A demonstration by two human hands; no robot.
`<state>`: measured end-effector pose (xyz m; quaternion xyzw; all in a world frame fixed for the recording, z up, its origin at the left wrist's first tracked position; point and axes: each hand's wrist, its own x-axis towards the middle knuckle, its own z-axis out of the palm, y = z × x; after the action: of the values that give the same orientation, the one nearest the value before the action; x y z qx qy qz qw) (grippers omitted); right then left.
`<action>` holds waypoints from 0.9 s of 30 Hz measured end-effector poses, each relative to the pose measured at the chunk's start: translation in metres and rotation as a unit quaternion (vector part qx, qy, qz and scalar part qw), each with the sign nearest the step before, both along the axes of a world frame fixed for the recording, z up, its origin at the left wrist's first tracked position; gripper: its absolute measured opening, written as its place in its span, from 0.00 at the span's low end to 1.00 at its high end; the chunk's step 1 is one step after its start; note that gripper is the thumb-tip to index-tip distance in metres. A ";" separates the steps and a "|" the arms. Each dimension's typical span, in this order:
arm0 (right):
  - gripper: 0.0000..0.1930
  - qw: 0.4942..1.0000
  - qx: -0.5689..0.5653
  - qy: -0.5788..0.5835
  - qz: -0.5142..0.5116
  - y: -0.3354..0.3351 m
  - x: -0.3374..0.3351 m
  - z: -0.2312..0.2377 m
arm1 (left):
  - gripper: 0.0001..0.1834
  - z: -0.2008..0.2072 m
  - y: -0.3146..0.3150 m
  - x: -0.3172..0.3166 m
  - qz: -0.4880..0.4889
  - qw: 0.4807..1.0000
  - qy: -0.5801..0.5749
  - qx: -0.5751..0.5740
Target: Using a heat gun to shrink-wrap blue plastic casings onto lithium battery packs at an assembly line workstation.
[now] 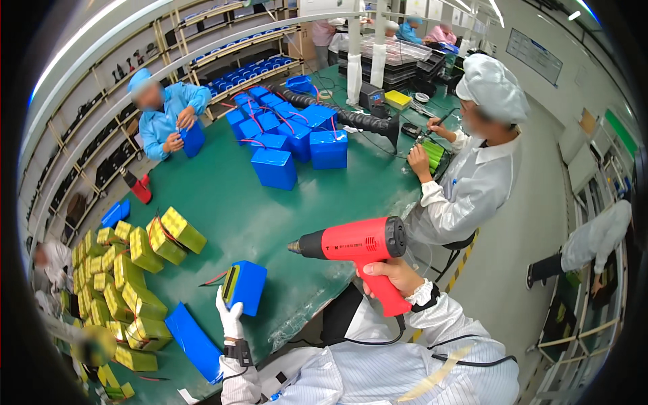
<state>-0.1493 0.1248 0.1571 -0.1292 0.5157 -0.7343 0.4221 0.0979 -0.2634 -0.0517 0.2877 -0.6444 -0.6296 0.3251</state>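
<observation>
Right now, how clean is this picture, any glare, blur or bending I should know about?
Head view: bright, even overhead light, soft shadows only; fisheye bends the shelving and green table edge toward a black rim; faint sheen on the red heat gun in the right hand; the left hand at the blue-wrapped pack is sharp; co-workers' faces are blurred.

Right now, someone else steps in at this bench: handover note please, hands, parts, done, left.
Left hand: white glove, holding a battery pack in a blue sleeve upright on the green table, its yellow end showing.
Right hand: bare, gripping the red heat gun, nozzle aimed left above the pack.
Parts: unwrapped yellow packs piled at left; a flat blue sleeve near the edge; finished blue packs stacked across the table.
Done: sleeve is on this pack.
Left: likely shrinking it; yellow pile still unsleeved.
</observation>
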 end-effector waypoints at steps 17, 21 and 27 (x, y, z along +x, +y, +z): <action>0.31 0.999 -0.030 0.004 0.044 0.024 0.008 -0.047 | 0.34 0.050 -0.050 -0.009 0.107 0.984 -0.138 0.030; 0.32 0.999 -0.003 0.020 0.045 0.023 0.021 -0.054 | 0.43 0.069 -0.033 -0.013 0.101 0.890 -0.308 -0.322; 0.32 0.995 0.038 0.040 0.080 0.037 0.012 -0.072 | 0.55 0.141 -0.010 -0.072 -0.021 0.691 -0.586 -0.422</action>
<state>-0.1370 0.1620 0.0852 -0.1833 0.5475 -0.6727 0.4627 0.0261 -0.2734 0.0892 0.4175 -0.9076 -0.0009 -0.0448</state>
